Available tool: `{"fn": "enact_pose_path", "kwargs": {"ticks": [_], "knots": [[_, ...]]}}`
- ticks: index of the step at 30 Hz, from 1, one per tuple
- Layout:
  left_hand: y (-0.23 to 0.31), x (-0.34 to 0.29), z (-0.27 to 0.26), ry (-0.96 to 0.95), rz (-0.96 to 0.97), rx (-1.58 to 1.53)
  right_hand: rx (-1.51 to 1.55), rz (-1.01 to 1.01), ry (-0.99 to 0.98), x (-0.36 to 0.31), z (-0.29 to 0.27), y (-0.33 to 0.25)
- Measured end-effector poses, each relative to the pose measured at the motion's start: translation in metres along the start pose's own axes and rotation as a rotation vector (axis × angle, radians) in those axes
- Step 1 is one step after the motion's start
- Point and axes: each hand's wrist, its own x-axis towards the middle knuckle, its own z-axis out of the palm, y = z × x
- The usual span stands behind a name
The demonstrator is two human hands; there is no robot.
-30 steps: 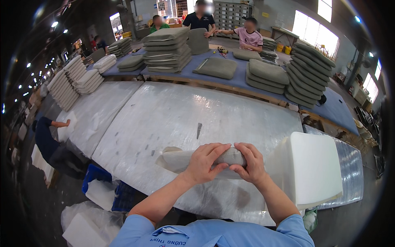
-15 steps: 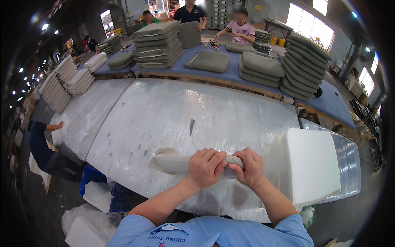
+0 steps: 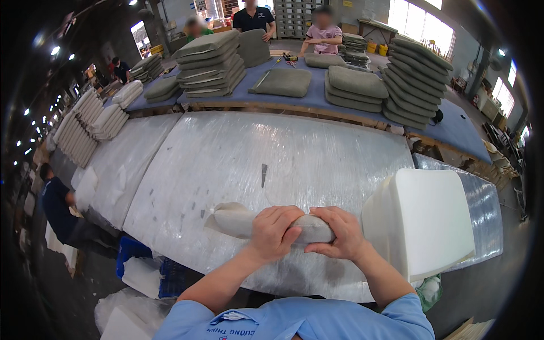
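A light grey fabric-covered cushion (image 3: 315, 229) lies across the plastic-wrapped table (image 3: 226, 153) in front of me, its narrow side facing up. Both my hands are closed around it. My left hand (image 3: 274, 232) grips its middle from above, thumb on the near side. My right hand (image 3: 341, 233) wraps the right end, with the fingers on top and the thumb below. Between them the rounded grey side shows. At the left end a loose flap of the fabric cover (image 3: 218, 218) spreads on the plastic. Just beyond my right hand stands a stack of white foam pads (image 3: 433, 212).
On a blue-topped table (image 3: 272, 113) beyond are tall piles of grey cushions (image 3: 416, 82) and hand tools (image 3: 290, 57). Several people work around it. At far left a person (image 3: 59, 207) stands near white cushions (image 3: 79, 139). A blue crate (image 3: 170, 277) sits by the near edge.
My hands have moved apart, the right one shifting outward with its thumb lower. More of the cushion's right part shows, looking fuller. The person at far left has straightened up.
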Motion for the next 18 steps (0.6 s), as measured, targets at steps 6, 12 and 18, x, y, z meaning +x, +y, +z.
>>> {"fn": "enact_pose_path", "kwargs": {"ticks": [6,12,18], "knots": [[0.001,-0.001,-0.006,-0.096,0.080,0.081,-0.010,0.033,-0.059,-0.007,0.001,0.002],[-0.002,-0.015,0.000,-0.057,0.057,0.147,-0.059,-0.008,-0.012,-0.010,0.009,0.001],[0.002,-0.016,0.005,-0.050,0.027,0.140,-0.098,-0.016,0.006,-0.015,0.007,0.005]]}}
